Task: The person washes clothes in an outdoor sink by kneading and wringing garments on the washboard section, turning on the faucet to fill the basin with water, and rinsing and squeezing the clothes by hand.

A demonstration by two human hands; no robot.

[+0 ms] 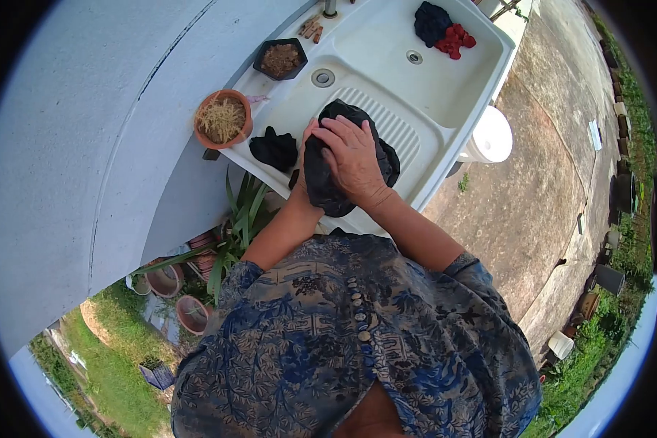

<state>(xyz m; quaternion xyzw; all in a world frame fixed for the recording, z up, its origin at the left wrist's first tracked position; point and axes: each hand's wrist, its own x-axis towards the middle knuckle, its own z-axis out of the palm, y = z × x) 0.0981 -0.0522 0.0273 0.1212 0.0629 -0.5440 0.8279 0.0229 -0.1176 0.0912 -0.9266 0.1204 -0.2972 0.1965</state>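
A small, crumpled black cloth (274, 150) lies just left of the left hand (301, 157), whose grip is mostly hidden: closure I cannot tell. A larger black fabric bundle (323, 182), long axis pointing forward, sits between the hands, clasped by the right hand (355, 160) over the white ribbed sink (379, 79).

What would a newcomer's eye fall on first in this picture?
Most likely the black cloth bunched in the left hand and right hand, over the white sink. Next, probably the bright red cloth beside a dark cloth in the sink's far right part. An orange pot stands at its left edge.
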